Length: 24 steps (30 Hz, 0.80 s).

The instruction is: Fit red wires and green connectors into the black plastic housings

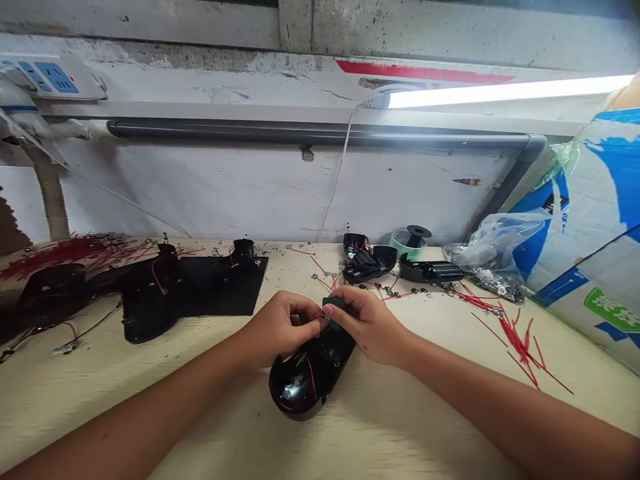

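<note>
The left hand and right hand are both closed at the upper end of a black plastic housing, its lower end resting on the pale wooden bench. Its long axis runs away from the person, up and to the right. The right hand grips a green block on that end, slightly nearer than the left, whose fingertips pinch a small metal terminal (partly hidden, identification tentative).

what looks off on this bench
The bench looks messy: loose red wires lie strewn on the right, and small metal terminals are scattered near the back, outside any container. They look spilled, though they may simply be laid out for work.
</note>
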Motion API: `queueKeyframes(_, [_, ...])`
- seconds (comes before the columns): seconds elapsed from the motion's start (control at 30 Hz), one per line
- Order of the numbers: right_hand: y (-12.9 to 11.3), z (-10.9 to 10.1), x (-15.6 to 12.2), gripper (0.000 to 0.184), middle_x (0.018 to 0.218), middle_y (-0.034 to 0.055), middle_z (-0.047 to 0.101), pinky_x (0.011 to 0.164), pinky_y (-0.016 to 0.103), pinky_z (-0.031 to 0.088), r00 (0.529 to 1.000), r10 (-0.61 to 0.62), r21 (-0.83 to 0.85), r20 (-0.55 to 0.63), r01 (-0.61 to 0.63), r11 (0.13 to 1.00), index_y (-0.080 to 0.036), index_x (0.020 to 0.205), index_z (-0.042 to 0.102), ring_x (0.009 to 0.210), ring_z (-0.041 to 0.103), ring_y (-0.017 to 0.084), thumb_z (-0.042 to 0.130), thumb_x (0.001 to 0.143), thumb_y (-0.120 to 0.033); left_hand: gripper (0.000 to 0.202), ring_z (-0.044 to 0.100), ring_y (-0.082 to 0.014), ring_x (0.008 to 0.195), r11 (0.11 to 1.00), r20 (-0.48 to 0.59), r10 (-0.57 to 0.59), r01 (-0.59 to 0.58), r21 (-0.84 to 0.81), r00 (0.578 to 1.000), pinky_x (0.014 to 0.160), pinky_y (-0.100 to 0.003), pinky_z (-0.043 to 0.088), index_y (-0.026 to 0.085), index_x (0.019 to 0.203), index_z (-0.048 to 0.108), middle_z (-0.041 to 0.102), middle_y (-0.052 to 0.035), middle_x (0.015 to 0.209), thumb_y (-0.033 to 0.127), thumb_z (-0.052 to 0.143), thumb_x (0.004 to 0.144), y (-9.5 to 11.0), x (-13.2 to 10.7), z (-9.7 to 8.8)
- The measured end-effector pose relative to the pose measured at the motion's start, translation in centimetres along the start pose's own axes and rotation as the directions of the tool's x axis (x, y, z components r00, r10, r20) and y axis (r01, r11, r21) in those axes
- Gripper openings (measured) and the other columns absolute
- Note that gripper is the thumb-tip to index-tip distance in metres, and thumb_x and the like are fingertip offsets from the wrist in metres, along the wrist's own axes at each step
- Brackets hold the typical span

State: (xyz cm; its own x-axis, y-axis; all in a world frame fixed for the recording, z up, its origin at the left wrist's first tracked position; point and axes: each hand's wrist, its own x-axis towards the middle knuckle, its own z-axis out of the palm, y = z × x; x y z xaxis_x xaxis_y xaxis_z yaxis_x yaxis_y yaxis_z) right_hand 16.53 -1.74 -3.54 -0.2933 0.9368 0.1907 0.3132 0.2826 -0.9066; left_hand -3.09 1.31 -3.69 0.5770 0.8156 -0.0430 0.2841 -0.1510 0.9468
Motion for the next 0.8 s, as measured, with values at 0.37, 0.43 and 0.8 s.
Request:
queueKeyframes(0.37, [0.33,-0.88,0.39,0.037,0.068,0.0012,0.058,0.055,0.025,0.033,0.987,0.072,0.230,0.144,-0.105,0.968,-0.013,0.079,0.067,0.061,0.046,0.011,0.072,0.081,-0.049,0.030,0.053,-0.0072,0.062,0.999,0.013,0.006,-0.007,0.043,1.000,0.056,-0.019,0.039,0.014,0.078,0.073,0.065,-0.0015,0.070,0.044,0.069,0.078,0.19,-0.19,-0.24])
queueKeyframes(0.43, [0.26,-0.77,0.41,0.037,0.066,0.0002,0.056,0.054,0.025,0.032,0.989,0.067,0.242,0.135,-0.099,0.965,-0.014,0.075,0.065,0.060,0.044,0.010,0.071,0.082,-0.050,0.028,0.055,-0.0080,0.064,0.999,0.016,0.004,-0.005,0.052,1.000,0.058,-0.019,0.040,0.013,0.079,0.073,0.067,-0.0029,0.072,0.041,0.070,0.078,0.34,-0.21,-0.41])
queueKeyframes(0.8, [0.98,-0.94,0.36,0.036,0.072,0.0021,0.058,0.056,0.025,0.034,0.989,0.047,0.154,0.142,-0.069,0.986,-0.014,0.085,0.068,0.062,0.045,0.012,0.069,0.085,-0.050,0.030,0.050,-0.0040,0.057,1.000,0.015,-0.017,0.017,0.004,1.000,0.052,-0.015,0.036,0.013,0.076,0.073,0.063,0.0013,0.064,0.042,0.072,0.077,0.00,0.02,-0.67])
